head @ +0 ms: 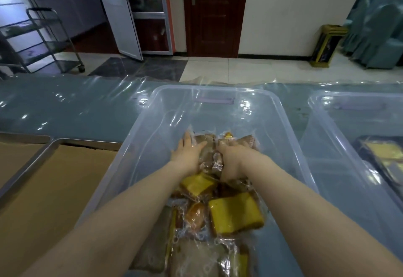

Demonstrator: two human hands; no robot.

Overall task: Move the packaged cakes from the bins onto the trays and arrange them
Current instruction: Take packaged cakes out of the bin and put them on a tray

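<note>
Right now both hands are close together inside the clear bin (218, 93). The left hand (187, 153) lies flat with straight fingers against a heap of brown packaged cakes (209, 156), and the right hand (233, 160) curls over the same heap from the other side. More packs, yellow and brown, lie nearer the person, between the forearms. The paper-lined tray (65, 141) waits on the bench (65, 106), left of the left hand and beyond the bin wall. The wrappers look slick, so a heap pressed between one flat palm and one curled hand may shed packs during the lift. Squeezing harder to stop that would likely dent the soft cakes. The load must also clear the bin wall, where a trailing pack or forearm could catch the rim and tug the bin sideways.
</note>
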